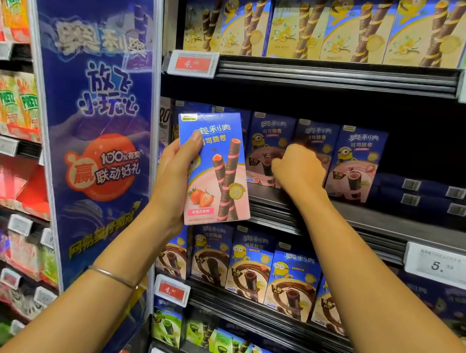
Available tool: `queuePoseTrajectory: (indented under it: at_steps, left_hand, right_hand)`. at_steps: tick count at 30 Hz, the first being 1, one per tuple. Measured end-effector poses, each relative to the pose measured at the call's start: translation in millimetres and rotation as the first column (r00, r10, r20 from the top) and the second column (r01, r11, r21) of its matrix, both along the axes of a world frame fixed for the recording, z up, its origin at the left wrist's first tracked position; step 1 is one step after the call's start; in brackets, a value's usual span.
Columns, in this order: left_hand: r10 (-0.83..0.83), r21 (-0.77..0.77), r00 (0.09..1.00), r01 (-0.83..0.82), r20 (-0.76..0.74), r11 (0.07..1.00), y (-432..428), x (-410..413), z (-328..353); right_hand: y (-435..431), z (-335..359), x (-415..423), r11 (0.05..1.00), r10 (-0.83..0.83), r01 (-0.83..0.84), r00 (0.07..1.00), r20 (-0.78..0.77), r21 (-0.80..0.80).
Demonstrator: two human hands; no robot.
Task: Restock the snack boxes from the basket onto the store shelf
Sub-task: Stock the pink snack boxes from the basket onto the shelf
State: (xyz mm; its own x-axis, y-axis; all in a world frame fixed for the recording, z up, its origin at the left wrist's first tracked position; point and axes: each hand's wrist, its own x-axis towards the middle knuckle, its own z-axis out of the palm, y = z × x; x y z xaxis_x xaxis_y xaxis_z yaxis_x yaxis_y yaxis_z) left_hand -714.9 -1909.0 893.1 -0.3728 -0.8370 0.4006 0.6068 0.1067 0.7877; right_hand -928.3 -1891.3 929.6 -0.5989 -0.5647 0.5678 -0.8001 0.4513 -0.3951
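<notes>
Snack aisle on my feed, with a blue promo panel (102,98) at the left. My left hand (176,174) grasps a strawberry snack box (217,174) by its left edge, thumb across the front. It is held upright just in front of the middle shelf (369,222). My right hand (299,167) is curled against the row of standing boxes (353,163) there; I cannot tell whether it grips one. A price tag (445,266) sits on the rail further right.

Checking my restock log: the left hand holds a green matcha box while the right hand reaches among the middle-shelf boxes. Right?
No: the head view shows the left hand holding a pink-and-blue strawberry box, not green matcha. The right hand does reach among the middle-shelf boxes.
</notes>
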Motion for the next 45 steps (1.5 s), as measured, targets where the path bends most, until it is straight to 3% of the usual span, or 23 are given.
queuePoseTrajectory:
  at_steps: [8,11,13,14,16,18,19,23,28,36,41,45]
  left_hand:
    - [0.005,0.012,0.999,-0.005,0.031,1.000,-2,-3,-3]
    - [-0.020,0.024,0.999,0.019,0.030,1.000,-3,-5,-3]
    - [-0.037,0.031,0.999,0.036,0.029,0.999,-3,-7,-3]
    - [-0.040,0.035,0.999,0.039,0.028,0.999,-2,-8,-3]
    - [-0.048,0.040,0.999,0.047,0.018,0.998,1,-10,-2]
    - [-0.060,0.039,0.998,0.059,0.011,0.998,4,-14,1]
    - [-0.068,0.041,0.998,0.067,0.009,0.997,6,-15,2]
    - [-0.080,0.022,0.997,0.079,0.013,0.997,15,-21,6]
    - [-0.037,-0.110,0.996,0.046,0.087,0.993,18,-27,6]
    - [0.143,-0.137,0.975,-0.120,0.171,0.983,7,-42,-5]
    - [0.232,-0.189,0.962,-0.203,0.145,0.961,-4,-40,-4]
    - [0.142,-0.115,0.981,-0.127,0.129,0.985,-4,-35,-3]
  right_hand:
    - [-1,-3,-5,1.000,0.014,-0.014,0.999,0.044,-0.005]
    - [11,-6,-4,0.985,0.041,-0.024,0.994,0.100,-0.172]
    - [24,-7,4,0.935,0.174,-0.118,0.974,0.143,-0.335]
    - [32,-7,11,0.886,0.311,-0.217,0.934,0.178,-0.411]
    - [52,-8,30,0.756,0.597,-0.403,0.749,0.288,-0.516]
    - [70,-14,48,0.688,0.715,-0.515,0.601,0.357,-0.511]
    - [75,-17,53,0.685,0.723,-0.554,0.595,0.350,-0.473]
    - [85,-24,63,0.720,0.685,-0.572,0.678,0.268,-0.394]
    - [95,-21,58,0.692,0.713,-0.562,0.630,0.309,-0.453]
    - [110,-20,45,0.650,0.743,-0.477,0.560,0.366,-0.592]
    - [123,-13,13,0.654,0.697,-0.364,0.632,0.340,-0.663]
    - [125,-15,-28,0.715,0.506,-0.172,0.796,0.332,-0.678]
